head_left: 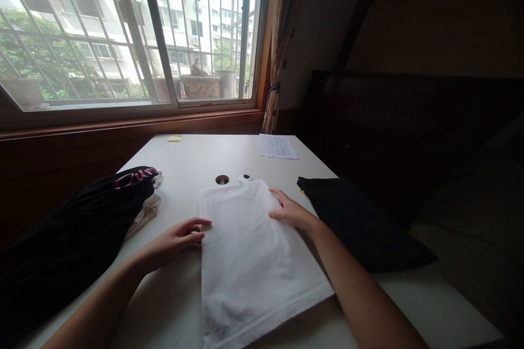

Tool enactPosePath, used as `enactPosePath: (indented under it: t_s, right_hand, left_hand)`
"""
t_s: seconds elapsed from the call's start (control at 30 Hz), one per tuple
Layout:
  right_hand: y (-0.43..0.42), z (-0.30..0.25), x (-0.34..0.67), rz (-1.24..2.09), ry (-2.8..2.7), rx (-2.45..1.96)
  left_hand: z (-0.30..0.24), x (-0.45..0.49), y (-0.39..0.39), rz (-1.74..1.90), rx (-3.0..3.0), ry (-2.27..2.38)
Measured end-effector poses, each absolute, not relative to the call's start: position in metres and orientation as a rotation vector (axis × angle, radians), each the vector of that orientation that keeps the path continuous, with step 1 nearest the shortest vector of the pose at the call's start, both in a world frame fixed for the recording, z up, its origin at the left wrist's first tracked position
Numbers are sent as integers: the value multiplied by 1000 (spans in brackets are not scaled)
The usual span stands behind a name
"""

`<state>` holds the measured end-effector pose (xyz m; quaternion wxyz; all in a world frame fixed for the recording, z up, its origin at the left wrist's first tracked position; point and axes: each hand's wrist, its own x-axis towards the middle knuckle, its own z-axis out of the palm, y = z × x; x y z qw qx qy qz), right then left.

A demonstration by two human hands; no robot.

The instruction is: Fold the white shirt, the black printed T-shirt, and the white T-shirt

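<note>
A folded white fabric garment (249, 262) lies flat at the near middle of a white rectangular tabletop (186, 161), between the person's 2 bare hands. Its narrower end points toward the window; its wider end, with a hem band along the edge, faces the wearer, and shallow creases cross the upper surface. The left hand (172, 241) rests at the garment's left edge, fingertips touching the cloth, thumb and fingers apart. The right hand (292, 212) lies at the upper right edge, its fingertips on the fabric and its thumb likewise spaced from the fingers; neither hand is clamped on the cloth.

To the left, a black fabric garment with pink script lettering (90, 218) lies over the table's side, a crumpled beige cloth (144, 215) showing from beneath it. To the right, a folded black cloth (360, 223) lies near the right forearm, a small yellow patch visible at its far left corner. Just beyond the white garment are a round dark hole (222, 179) in the tabletop and, beside it, a small round white object with a dark centre (245, 178). At the far edge lie a small yellow paper note (174, 138) and printed white paper (279, 146). Behind stand a barred sliding window (161, 38) and a gathered patterned curtain (278, 38).
</note>
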<state>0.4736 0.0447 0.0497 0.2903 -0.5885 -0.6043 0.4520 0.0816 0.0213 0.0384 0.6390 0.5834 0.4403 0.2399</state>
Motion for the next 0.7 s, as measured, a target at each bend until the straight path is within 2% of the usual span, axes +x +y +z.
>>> enactPosePath:
  t_s: [0.27, 0.7]
  right_hand:
    - [14, 53, 480, 1298, -1552, -1553]
    - [-56, 37, 498, 1037, -1614, -1716]
  left_hand:
    - [51, 94, 12, 504, 1385, 1074]
    - [43, 131, -6, 595, 1346, 1057]
